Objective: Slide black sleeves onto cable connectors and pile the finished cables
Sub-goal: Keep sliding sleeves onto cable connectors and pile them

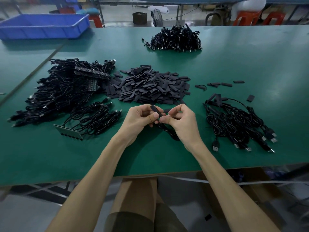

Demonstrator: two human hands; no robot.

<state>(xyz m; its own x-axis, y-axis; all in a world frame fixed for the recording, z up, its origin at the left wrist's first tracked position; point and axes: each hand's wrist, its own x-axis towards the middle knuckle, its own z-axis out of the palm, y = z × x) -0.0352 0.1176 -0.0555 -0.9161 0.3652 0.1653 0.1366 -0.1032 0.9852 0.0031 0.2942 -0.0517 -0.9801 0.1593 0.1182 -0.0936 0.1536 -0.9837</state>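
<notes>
My left hand and my right hand meet above the green table, near its front edge. Between their fingertips is a black sleeve, pinched by the left thumb and fingers. My right hand grips the end of a black cable, whose loop hangs down to the table under the hands. The connector itself is hidden by the fingers. A large heap of loose black sleeves lies just beyond the hands. A pile of cables with USB plugs lies at the right.
A big tangle of black cables with connector strips covers the left side. Another cable pile sits at the far middle. A blue plastic bin stands at the back left. A few stray sleeves lie to the right of the heap.
</notes>
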